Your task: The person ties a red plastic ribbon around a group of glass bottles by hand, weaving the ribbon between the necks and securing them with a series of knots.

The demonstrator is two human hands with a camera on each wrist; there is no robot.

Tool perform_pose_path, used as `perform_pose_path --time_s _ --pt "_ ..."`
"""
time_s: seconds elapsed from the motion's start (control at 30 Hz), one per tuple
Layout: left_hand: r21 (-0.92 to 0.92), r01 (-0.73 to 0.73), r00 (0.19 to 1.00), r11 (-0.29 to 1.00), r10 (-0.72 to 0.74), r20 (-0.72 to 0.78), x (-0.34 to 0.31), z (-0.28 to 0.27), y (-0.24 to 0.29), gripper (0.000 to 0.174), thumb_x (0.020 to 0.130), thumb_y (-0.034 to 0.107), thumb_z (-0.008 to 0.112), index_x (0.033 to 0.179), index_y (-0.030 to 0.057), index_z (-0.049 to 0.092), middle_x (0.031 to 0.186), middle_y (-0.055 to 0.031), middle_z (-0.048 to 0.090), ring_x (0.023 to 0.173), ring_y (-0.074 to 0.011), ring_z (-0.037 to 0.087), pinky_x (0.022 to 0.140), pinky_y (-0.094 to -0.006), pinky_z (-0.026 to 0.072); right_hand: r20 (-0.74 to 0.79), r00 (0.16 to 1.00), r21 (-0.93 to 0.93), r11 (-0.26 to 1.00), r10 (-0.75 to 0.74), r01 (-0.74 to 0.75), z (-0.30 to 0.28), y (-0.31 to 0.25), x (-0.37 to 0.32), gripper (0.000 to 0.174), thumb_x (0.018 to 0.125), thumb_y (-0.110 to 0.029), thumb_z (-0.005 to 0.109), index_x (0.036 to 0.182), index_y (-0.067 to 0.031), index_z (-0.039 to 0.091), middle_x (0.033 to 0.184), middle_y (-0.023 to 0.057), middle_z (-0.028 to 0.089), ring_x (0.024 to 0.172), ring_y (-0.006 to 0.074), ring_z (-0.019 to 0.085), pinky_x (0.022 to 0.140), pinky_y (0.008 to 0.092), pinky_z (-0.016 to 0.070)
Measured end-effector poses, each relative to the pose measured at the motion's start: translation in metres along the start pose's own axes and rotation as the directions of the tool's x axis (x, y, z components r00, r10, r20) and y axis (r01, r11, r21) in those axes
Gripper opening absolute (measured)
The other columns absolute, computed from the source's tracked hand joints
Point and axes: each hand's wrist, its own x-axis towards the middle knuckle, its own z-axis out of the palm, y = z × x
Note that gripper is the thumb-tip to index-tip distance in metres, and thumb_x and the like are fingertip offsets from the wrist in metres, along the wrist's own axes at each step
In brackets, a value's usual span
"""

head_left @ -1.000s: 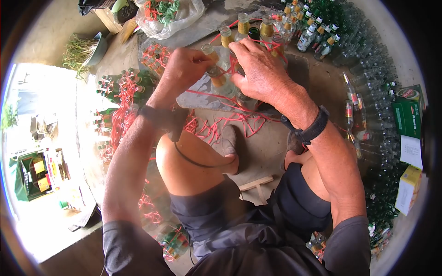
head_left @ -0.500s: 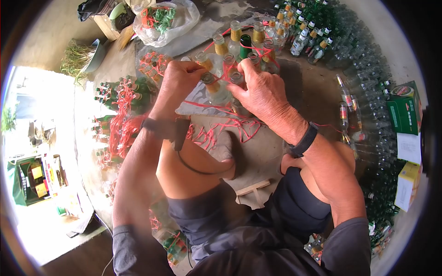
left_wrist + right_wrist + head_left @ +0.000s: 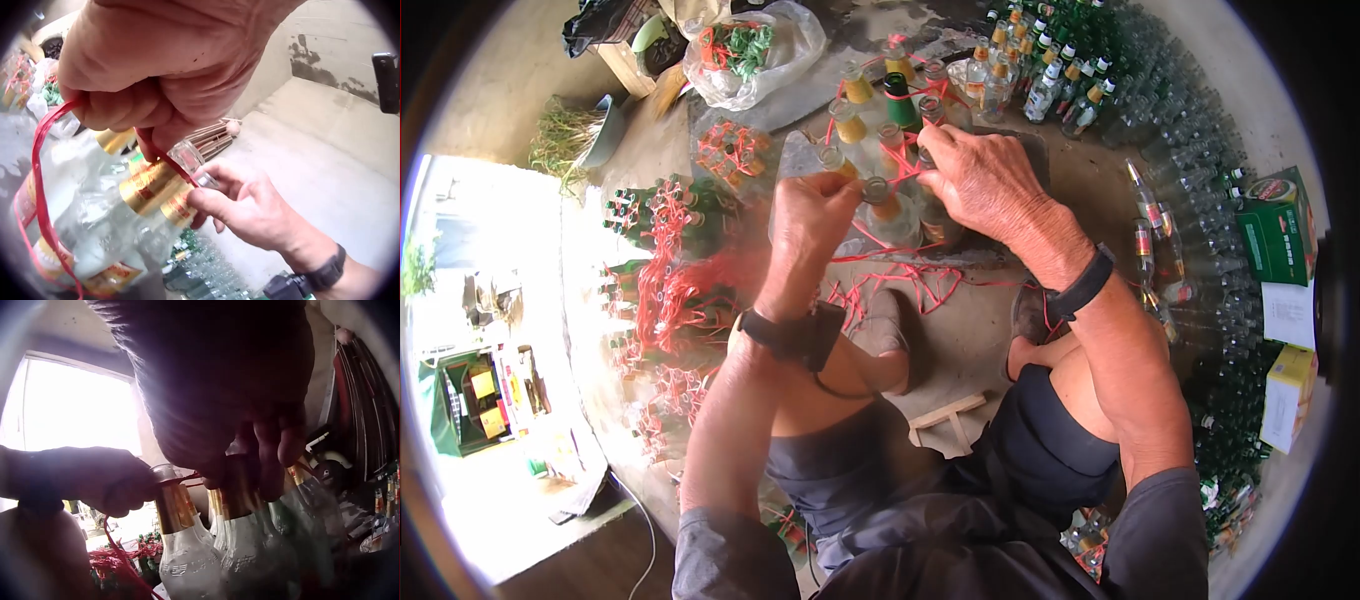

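Note:
Both hands are at a cluster of clear glass bottles with gold neck labels and one green bottle [image 3: 898, 105], red plastic cord running round and between them. My left hand [image 3: 812, 220] pinches the red cord [image 3: 41, 169] beside the neck of the nearest bottle [image 3: 892, 225]. From those fingers a short length of cord runs across that neck to my right hand [image 3: 990, 180]. The right thumb presses at the cord's end, with the fingers around the neck of the adjoining bottle [image 3: 240, 509], whose top is hidden under the hand.
Bottles tied with red cord [image 3: 665, 230] stand at the left. Many loose bottles [image 3: 1200, 210] line the right wall, with several lying on the floor. A plastic bag [image 3: 800, 50] of red and green cord sits at the back. Loose cord [image 3: 930, 285] lies near the feet.
The bottle cluster has turned and shifted left and nearer the body. My left hand has come nearer with the cord; the right has moved from over the cluster to its near right side.

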Motion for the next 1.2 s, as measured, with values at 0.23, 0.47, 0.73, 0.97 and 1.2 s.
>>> perform_pose_path --time_s 0.23,0.47,0.73,0.97,1.2 --pt "-0.134 0.094 0.990 0.986 -0.107 -0.096 -0.036 0.040 0.027 0.030 0.094 0.021 0.077 0.104 -0.0066 0.080 0.078 0.0004 0.071 0.070 -0.0055 0.057 0.061 -0.0258 0.0465 0.027 0.999 -0.002 0.999 -0.039 0.039 -0.010 0.023 0.007 0.040 0.089 -0.017 0.077 0.124 -0.0100 0.062 0.109 0.0122 0.071 0.104 0.0372 0.070 0.084 0.0505 0.0574" --pt "-0.282 0.001 0.982 0.959 -0.054 -0.180 -0.042 0.044 0.013 0.024 0.097 0.016 0.075 0.107 -0.0060 0.079 0.080 0.0004 0.070 0.070 -0.0054 0.056 0.062 -0.0254 0.0468 0.049 0.999 0.006 1.000 -0.023 0.023 -0.013 0.020 0.006 0.042 0.089 -0.018 0.077 0.128 -0.0122 0.062 0.110 0.0114 0.071 0.104 0.0379 0.070 0.085 0.0510 0.0571" --pt "-0.251 -0.094 0.975 0.963 0.038 -0.218 -0.047 0.043 0.009 0.014 0.099 0.010 0.073 0.102 -0.0032 0.074 0.071 0.0055 0.060 0.065 -0.0008 0.048 0.057 -0.0217 0.0388 -0.005 0.999 0.018 0.999 -0.034 0.034 -0.008 0.025 0.005 0.042 0.088 -0.022 0.079 0.128 -0.0166 0.066 0.107 0.0111 0.072 0.102 0.0385 0.071 0.082 0.0509 0.0583" --pt "-0.270 -0.115 0.970 0.956 0.050 -0.238 -0.056 0.047 0.000 0.016 0.100 0.010 0.072 0.109 -0.0026 0.070 0.074 0.0066 0.059 0.066 -0.0010 0.047 0.058 -0.0206 0.0373 -0.008 1.000 0.015 1.000 -0.016 0.017 -0.009 0.025 0.005 0.041 0.087 -0.025 0.080 0.126 -0.0189 0.069 0.106 0.0095 0.073 0.103 0.0375 0.071 0.082 0.0499 0.0584" --pt "-0.521 0.071 0.981 0.850 -0.154 -0.118 -0.060 0.044 0.010 0.018 0.100 0.014 0.073 0.107 -0.0027 0.070 0.088 0.0036 0.066 0.074 -0.0016 0.052 0.062 -0.0198 0.0399 0.018 1.000 0.019 1.000 0.001 -0.001 -0.012 0.024 0.006 0.039 0.088 -0.026 0.079 0.124 -0.0185 0.070 0.107 0.0089 0.073 0.103 0.0367 0.071 0.084 0.0494 0.0577"
